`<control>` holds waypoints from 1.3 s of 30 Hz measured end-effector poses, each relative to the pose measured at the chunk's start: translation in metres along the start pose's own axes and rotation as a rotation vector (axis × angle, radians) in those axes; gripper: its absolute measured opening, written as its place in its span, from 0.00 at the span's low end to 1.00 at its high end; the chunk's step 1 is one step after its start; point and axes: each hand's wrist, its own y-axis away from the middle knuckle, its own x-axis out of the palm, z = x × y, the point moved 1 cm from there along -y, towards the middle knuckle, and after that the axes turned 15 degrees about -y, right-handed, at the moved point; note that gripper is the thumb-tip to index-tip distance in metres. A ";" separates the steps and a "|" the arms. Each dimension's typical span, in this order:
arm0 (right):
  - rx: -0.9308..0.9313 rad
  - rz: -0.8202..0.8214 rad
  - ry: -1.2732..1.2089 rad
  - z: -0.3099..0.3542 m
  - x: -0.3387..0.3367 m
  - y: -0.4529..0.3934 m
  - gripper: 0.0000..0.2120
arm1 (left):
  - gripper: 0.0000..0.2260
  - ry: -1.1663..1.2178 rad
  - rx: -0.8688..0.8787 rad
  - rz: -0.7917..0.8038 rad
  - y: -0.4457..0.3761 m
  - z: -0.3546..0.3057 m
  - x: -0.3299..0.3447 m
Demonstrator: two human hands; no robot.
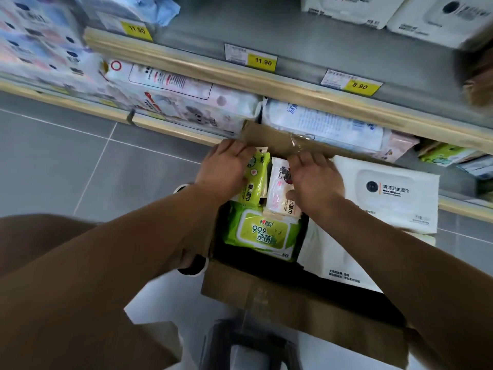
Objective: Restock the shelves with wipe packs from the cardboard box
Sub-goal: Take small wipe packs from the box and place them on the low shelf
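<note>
An open cardboard box [293,303] stands in front of the shelves, its far flap [272,140] raised. Both hands reach into its far end. My left hand [224,169] curls over the top of a narrow green wipe pack [256,182] standing on end. My right hand [314,180] grips a pink-and-white wipe pack [278,190] beside it, thumb on its front and fingers over its top. A larger green pack [262,232] lies flat below them. Big white wipe packs [386,193] fill the box's right side.
A wooden-edged shelf [240,76] with yellow price tags [262,61] runs above the box. Beneath it the lower shelf holds white and pink wipe packs [186,100]. More white packs [440,20] sit on the upper shelf. Grey floor tiles [66,156] lie to the left.
</note>
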 end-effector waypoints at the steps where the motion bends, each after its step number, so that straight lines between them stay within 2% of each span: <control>1: -0.001 -0.016 -0.014 0.000 0.001 0.001 0.30 | 0.31 0.012 -0.004 0.025 0.000 -0.002 0.000; 5: 0.004 -0.033 -0.041 0.002 0.004 0.003 0.29 | 0.35 0.030 0.010 0.140 -0.003 -0.003 -0.003; 12: -0.001 -0.043 -0.085 -0.001 0.000 0.005 0.32 | 0.28 0.000 -0.037 0.030 0.002 -0.005 -0.008; 19: 0.007 -0.014 -0.288 -0.003 -0.006 0.016 0.20 | 0.14 0.205 -0.099 0.084 0.009 -0.002 -0.020; 23: -0.047 0.001 -0.383 -0.005 -0.010 0.028 0.11 | 0.13 0.248 -0.089 0.112 0.015 -0.002 -0.033; 32: 0.003 -0.229 -0.624 -0.021 -0.065 0.087 0.04 | 0.08 0.348 -0.146 -0.069 0.044 -0.009 -0.098; 36: 0.033 -0.345 -0.583 -0.042 -0.094 0.126 0.14 | 0.08 0.406 -0.126 -0.153 0.049 -0.032 -0.145; 39: 0.085 -0.429 -0.585 -0.073 -0.112 0.158 0.07 | 0.09 0.473 -0.075 -0.183 0.045 -0.067 -0.177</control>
